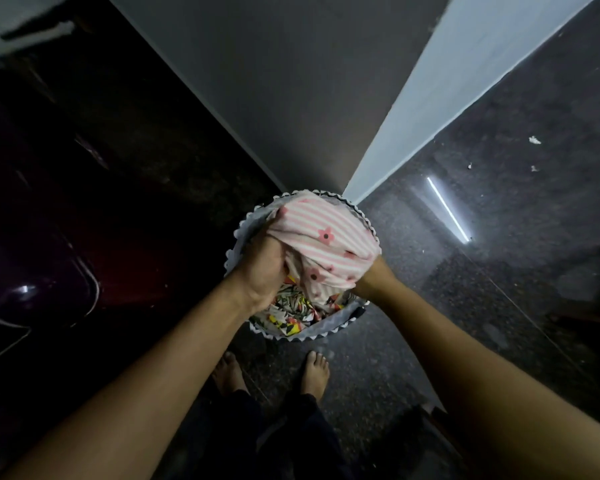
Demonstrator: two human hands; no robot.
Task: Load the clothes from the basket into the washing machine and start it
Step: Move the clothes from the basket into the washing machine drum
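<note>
A round laundry basket [329, 332] with a zigzag-trimmed rim stands on the floor against a wall corner. A pink-and-white striped garment with flower prints [321, 237] is bunched over the top of it. My left hand [262, 271] grips the garment's left side with curled fingers. My right hand [368, 277] reaches under its right edge, fingers hidden by the cloth. Below it in the basket lies a colourful leaf-patterned cloth [291, 311]. A dark maroon washing machine [39, 265] sits to the left, its lid edge faintly lit.
A grey wall corner [326, 109] rises right behind the basket. Dark speckled floor [499, 220] spreads to the right, with small white scraps on it. My bare feet [314, 372] stand just in front of the basket. A dark object sits at the far right edge.
</note>
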